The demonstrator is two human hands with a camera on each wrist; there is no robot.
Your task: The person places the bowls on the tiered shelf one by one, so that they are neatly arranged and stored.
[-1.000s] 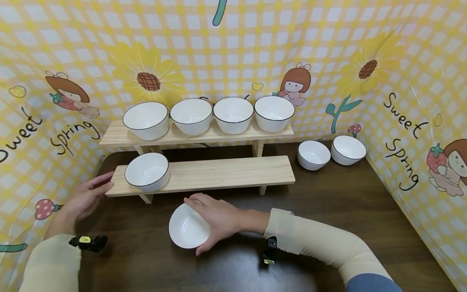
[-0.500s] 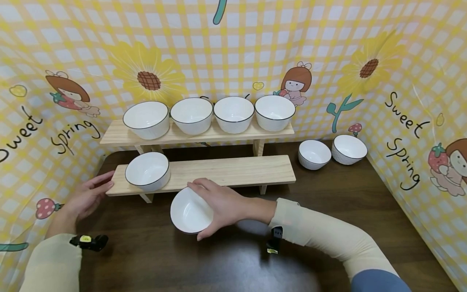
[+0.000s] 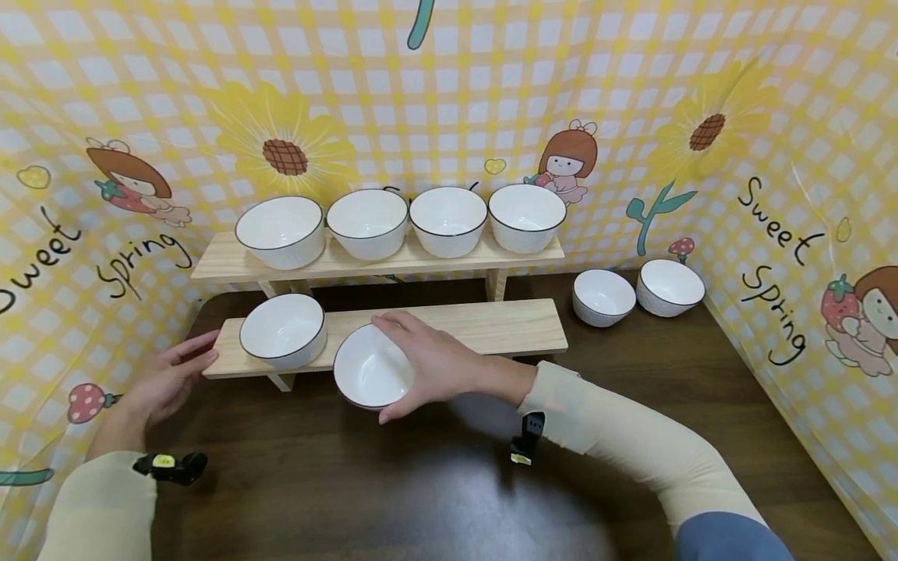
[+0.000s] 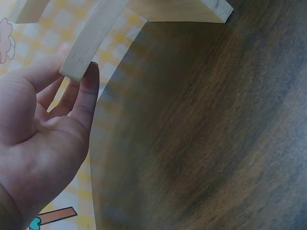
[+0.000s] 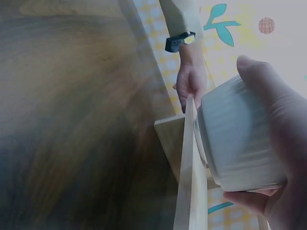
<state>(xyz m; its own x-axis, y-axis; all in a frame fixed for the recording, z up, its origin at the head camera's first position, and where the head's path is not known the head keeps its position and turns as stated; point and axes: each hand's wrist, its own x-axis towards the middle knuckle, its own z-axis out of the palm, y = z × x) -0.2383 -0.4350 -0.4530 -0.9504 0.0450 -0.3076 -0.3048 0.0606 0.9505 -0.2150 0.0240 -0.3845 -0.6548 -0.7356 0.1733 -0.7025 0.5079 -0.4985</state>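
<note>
My right hand [image 3: 438, 362] grips a white bowl [image 3: 370, 370] with a dark rim, thumb and fingers spread around its side. The bowl is at the front edge of the lower wooden shelf [image 3: 449, 331], just right of another white bowl [image 3: 281, 331] standing there. From the right wrist view, the held bowl [image 5: 240, 139] appears close beside the board [image 5: 187, 191]; contact is hard to tell. At the shelf's left end, my left hand [image 3: 168, 378] pinches the board's edge, as the fingers [image 4: 86, 96] in the left wrist view confirm.
Behind, a higher wooden shelf [image 3: 379, 265] bears a row of several white bowls [image 3: 368, 226]. Two smaller bowls, one plain [image 3: 603, 300] and one textured [image 3: 669, 290], stand on the dark tabletop [image 3: 316, 499] at right. Checked yellow cloth [image 3: 421, 101] encloses the back and sides.
My right hand has lifted the bowl from above the tabletop, moving it away from me and slightly rightward to the lower shelf's front edge. The left hand stays on the board.
</note>
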